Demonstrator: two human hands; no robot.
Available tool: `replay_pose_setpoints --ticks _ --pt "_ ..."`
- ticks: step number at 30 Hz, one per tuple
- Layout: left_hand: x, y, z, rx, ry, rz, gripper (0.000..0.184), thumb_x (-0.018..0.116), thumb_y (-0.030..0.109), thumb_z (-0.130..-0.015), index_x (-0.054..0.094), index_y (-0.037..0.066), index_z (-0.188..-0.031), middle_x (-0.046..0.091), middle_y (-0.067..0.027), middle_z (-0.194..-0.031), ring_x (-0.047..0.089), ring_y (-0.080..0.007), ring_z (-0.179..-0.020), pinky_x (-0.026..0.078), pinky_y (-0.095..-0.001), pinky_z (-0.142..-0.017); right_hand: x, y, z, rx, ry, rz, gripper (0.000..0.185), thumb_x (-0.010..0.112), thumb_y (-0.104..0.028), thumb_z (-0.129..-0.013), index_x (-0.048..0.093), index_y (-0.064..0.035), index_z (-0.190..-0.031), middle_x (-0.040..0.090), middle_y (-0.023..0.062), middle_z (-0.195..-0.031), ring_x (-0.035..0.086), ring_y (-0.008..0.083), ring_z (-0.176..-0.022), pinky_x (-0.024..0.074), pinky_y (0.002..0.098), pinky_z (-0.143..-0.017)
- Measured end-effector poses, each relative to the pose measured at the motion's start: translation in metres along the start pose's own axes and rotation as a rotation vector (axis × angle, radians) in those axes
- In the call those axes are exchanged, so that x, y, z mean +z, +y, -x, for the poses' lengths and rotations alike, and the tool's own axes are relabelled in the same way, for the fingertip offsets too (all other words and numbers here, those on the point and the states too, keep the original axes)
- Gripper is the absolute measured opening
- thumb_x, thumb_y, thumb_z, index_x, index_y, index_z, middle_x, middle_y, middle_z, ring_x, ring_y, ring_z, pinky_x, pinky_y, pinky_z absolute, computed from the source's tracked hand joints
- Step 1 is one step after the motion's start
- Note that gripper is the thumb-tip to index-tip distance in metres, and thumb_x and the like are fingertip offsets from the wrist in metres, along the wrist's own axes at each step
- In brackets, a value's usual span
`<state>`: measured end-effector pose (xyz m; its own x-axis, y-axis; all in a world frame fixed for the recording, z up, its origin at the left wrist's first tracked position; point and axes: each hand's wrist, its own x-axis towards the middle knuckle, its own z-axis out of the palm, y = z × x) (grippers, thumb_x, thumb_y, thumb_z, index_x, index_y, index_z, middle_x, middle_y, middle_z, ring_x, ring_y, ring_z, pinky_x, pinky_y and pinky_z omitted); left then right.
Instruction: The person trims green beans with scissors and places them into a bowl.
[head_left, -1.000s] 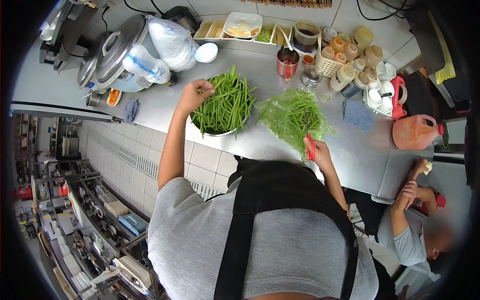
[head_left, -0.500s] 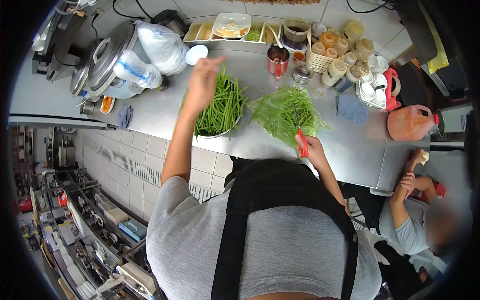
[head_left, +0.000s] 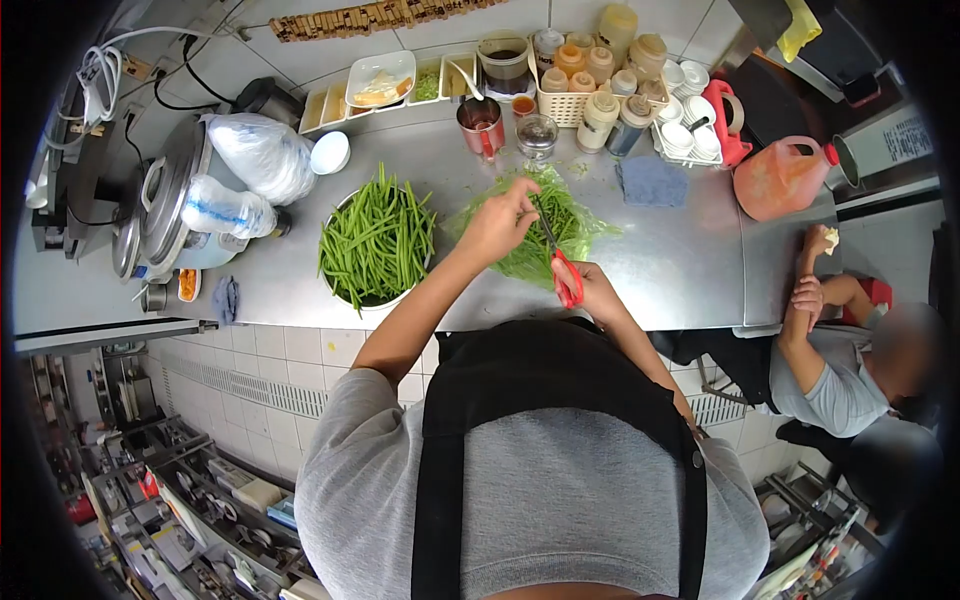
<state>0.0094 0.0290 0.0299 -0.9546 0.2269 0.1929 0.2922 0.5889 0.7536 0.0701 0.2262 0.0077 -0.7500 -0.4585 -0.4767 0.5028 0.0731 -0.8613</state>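
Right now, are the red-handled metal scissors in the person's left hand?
No, the red-handled metal scissors are gripped by the right hand, apart from the left hand.

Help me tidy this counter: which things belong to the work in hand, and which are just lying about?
Seemingly in use:
red-handled scissors in the right hand
green beans and their bowl
plastic bag

Seemingly lying about:
flat blue cloth
orange jug
bottles

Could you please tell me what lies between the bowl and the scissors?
In the head view, the left hand and part of the bag lie there.
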Motion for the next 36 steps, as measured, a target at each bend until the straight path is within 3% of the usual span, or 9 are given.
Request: replay_pose_setpoints --ticks 4,10,13,16,17,19,23,29,36 --pt "-0.023 -0.003 0.002 -0.057 0.018 -0.06 0.025 0.065 0.005 -0.077 0.053 0.004 -0.098 0.065 -0.0123 -0.079 0.066 -0.0259 -0.077 0.051 -0.0348 -0.067 -0.003 0.011 -0.003 0.062 0.147 0.082 0.041 0.062 -0.04 -0.085 0.056 -0.0055 -0.064 0.051 0.0003 -0.052 0.045 0.0068 -0.045 0.0348 0.0212 -0.044" --pt "-0.147 -0.007 0.035 -0.187 0.434 -0.283 0.011 0.067 0.004 -0.073 0.06 0.002 -0.082 0.066 -0.0135 -0.075 0.065 -0.024 -0.066 0.049 -0.0307 -0.06 -0.018 0.032 -0.016 0.011 0.209 0.221 0.044 0.07 -0.041 -0.078 0.056 -0.0039 -0.059 0.055 0.0022 -0.053 0.05 0.0078 -0.046 0.0392 0.0225 -0.045" --pt "-0.182 -0.029 0.056 -0.452 0.452 -0.377 0.014 0.069 0.004 -0.071 0.061 0.001 -0.083 0.064 -0.0135 -0.077 0.063 -0.0258 -0.071 0.048 -0.0333 -0.065 -0.018 0.03 -0.029 -0.024 0.205 0.192 0.043 0.07 -0.04 -0.078 0.055 -0.0036 -0.06 0.055 0.0028 -0.053 0.051 0.0081 -0.047 0.0402 0.0233 -0.046" --pt "-0.172 -0.039 0.063 -0.156 0.459 -0.762 0.021 0.072 0.005 -0.068 0.061 0.002 -0.086 0.063 -0.0142 -0.085 0.06 -0.0299 -0.084 0.046 -0.0385 -0.075 -0.013 0.024 -0.039 -0.055 0.214 0.187 0.043 0.07 -0.039 -0.079 0.055 -0.0036 -0.061 0.055 0.0026 -0.054 0.051 0.0082 -0.048 0.0408 0.0232 -0.047" --pt "-0.158 -0.035 0.058 -0.189 0.439 -0.623 0.027 0.074 0.007 -0.066 0.061 0.003 -0.09 0.061 -0.0148 -0.091 0.055 -0.0337 -0.093 0.042 -0.0412 -0.083 -0.011 0.022 -0.042 -0.057 0.209 0.189 0.043 0.07 -0.039 -0.079 0.055 -0.0036 -0.061 0.055 0.0026 -0.054 0.051 0.0082 -0.048 0.0408 0.0232 -0.047" --pt "-0.113 -0.023 0.045 -0.297 0.416 -0.173 0.021 0.069 0.005 -0.07 0.062 0.002 -0.09 0.063 -0.017 -0.085 0.061 -0.034 -0.078 0.048 -0.0397 -0.071 -0.01 0.021 -0.044 -0.055 0.197 0.183 0.042 0.07 -0.038 -0.079 0.055 -0.0035 -0.061 0.054 0.0022 -0.054 0.052 0.0083 -0.049 0.0414 0.0235 -0.047" --pt "-0.012 -0.058 0.026 -0.344 -0.023 -0.401 0.018 0.053 0.003 -0.08 0.054 -0.002 -0.097 0.061 -0.0263 -0.081 0.061 -0.0399 -0.079 0.051 -0.0406 -0.072 -0.009 0.02 -0.04 -0.065 0.204 0.207 0.042 0.07 -0.038 -0.079 0.055 -0.0035 -0.061 0.053 0.0017 -0.054 0.052 0.0084 -0.049 0.0415 0.0237 -0.047" --pt "0.051 -0.114 0.007 -0.735 0.064 -0.655 0.027 0.053 0.005 -0.082 0.04 0.0 -0.104 0.053 -0.0262 -0.102 0.056 -0.041 -0.096 0.053 -0.0424 -0.074 -0.019 0.021 -0.018 -0.028 0.255 0.183 0.041 0.07 -0.037 -0.079 0.054 -0.0037 -0.061 0.053 0.0013 -0.054 0.051 0.0079 -0.048 0.0412 0.0234 -0.046" --pt "0.019 -0.098 0.0 -0.506 0.231 -0.514 0.021 0.05 -0.001 -0.08 0.042 -0.002 -0.1 0.053 -0.0264 -0.097 0.054 -0.0423 -0.092 0.047 -0.0454 -0.078 -0.033 0.044 -0.009 -0.031 0.343 0.152 0.04 0.07 -0.036 -0.079 0.055 -0.0039 -0.061 0.053 0.0011 -0.054 0.051 0.0078 -0.047 0.041 0.0226 -0.046"
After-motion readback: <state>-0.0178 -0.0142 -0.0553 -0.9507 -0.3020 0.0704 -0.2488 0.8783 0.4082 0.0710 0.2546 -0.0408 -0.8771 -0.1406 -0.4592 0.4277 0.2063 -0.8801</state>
